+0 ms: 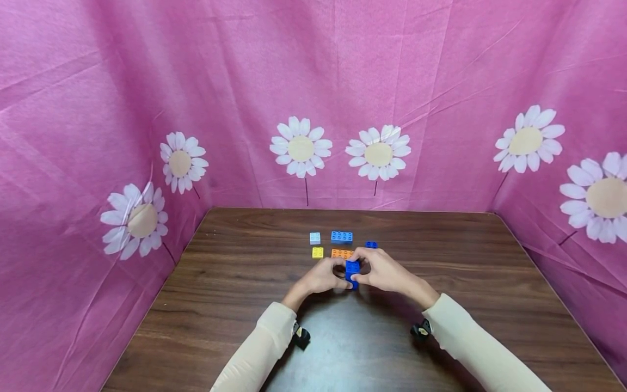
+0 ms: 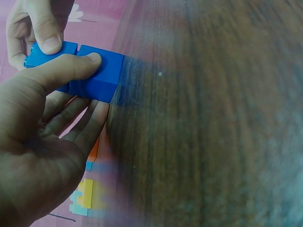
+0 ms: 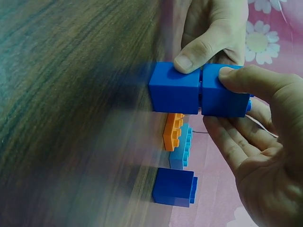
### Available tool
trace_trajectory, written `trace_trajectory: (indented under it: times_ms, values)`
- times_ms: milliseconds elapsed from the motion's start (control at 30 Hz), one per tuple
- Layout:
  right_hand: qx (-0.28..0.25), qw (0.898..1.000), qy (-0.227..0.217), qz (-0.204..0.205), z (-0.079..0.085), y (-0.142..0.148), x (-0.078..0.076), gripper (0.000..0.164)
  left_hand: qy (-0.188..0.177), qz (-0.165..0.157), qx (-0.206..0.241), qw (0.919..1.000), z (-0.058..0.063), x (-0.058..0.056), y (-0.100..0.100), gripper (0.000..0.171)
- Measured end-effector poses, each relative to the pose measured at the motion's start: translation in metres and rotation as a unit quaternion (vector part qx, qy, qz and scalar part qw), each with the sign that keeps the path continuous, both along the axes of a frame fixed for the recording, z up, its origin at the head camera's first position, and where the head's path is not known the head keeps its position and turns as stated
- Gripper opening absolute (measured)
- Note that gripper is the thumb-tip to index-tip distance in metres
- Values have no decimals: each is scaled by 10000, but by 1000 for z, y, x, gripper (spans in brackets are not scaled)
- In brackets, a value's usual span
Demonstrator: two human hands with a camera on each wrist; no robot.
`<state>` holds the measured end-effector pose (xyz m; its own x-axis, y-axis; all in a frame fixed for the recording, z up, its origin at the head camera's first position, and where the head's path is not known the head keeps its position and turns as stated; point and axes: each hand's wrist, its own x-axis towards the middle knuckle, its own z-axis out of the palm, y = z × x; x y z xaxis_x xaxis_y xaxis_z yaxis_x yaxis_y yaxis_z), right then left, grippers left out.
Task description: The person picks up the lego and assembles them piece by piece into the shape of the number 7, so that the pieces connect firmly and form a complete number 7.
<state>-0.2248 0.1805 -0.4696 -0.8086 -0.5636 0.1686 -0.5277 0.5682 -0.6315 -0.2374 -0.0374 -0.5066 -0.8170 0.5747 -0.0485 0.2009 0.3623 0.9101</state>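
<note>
Two blue toy building bricks stand one above the other on the table, in front of the person. My left hand (image 1: 323, 276) grips the lower blue brick (image 3: 173, 94), its thumb across the near face. Around the upper blue brick (image 3: 220, 103) my right hand (image 1: 387, 270) pinches, thumb in front and fingers behind. A thin gap shows between the two bricks in the right wrist view, with studs partly visible in it. The lower brick's base is at the tabletop.
Behind the hands on the wooden table (image 1: 235, 326) lie a yellow brick (image 1: 318, 252), a pale blue brick (image 1: 315, 238), a long light blue brick (image 1: 341, 236), a long orange brick (image 1: 340, 253) and another dark blue brick (image 3: 173, 187). A pink flowered cloth (image 1: 338, 81) surrounds the table's back and sides.
</note>
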Motion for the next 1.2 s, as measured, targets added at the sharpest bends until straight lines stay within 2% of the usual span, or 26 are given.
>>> trace_trajectory:
  times_ms: [467, 667, 933, 1200]
  values:
    - [-77, 9999, -104, 11, 0, 1, -1, 26, 81, 47, -119, 9999, -2, -1, 0, 32]
    - [-13, 10000, -93, -28, 0, -1, 0, 26, 35, 27, -38, 10000, -1, 0, 0, 33]
    - [-158, 9994, -310, -18, -1, -2, -3, 25, 62, 93, -115, 9999, -3, -1, 0, 32]
    - [-89, 9989, -449, -115, 1, -3, -5, 27, 38, 64, -98, 9999, -3, 0, 0, 30]
